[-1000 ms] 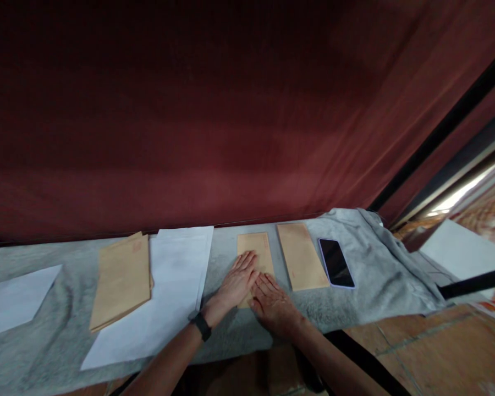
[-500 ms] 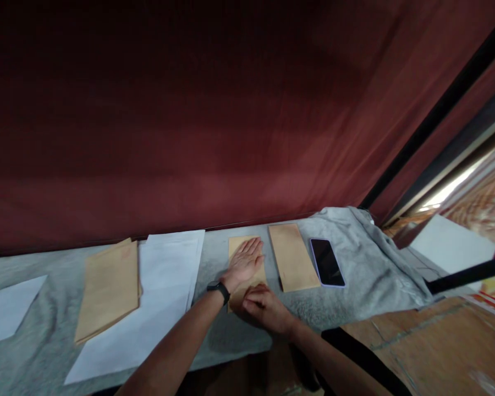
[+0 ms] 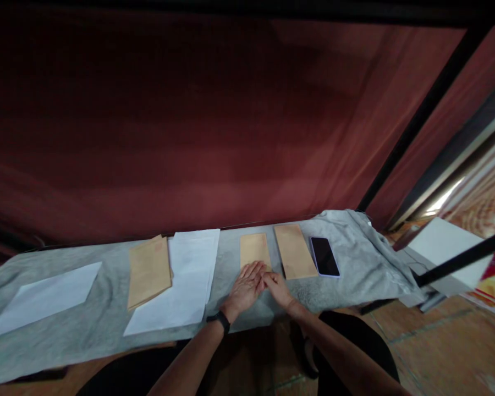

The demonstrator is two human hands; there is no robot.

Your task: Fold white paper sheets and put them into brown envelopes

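A brown paper envelope (image 3: pixel 254 248) lies on a grey cloth, its near end covered by my hands. My left hand (image 3: pixel 244 287), with a black band on the wrist, rests flat over that near end with fingers stretched out. Against its fingertips, at the envelope's near right corner, is my right hand (image 3: pixel 278 289). Its fingers are curled together, and whatever they may hold is hidden. Just to the right lies a second brown envelope (image 3: pixel 296 252), untouched by either hand.
A phone (image 3: pixel 325 257) lies right of the envelopes. To the left, a stack of brown envelopes (image 3: pixel 149 272) overlaps white paper sheets (image 3: pixel 190 280); another white sheet (image 3: pixel 49 296) lies farther left. A dark red curtain (image 3: pixel 214 137) hangs behind the grey cloth (image 3: pixel 355 258).
My left hand has slid from the middle of the envelope to its near end, meeting my right hand there. The view has shifted, showing more of the cloth's left side.
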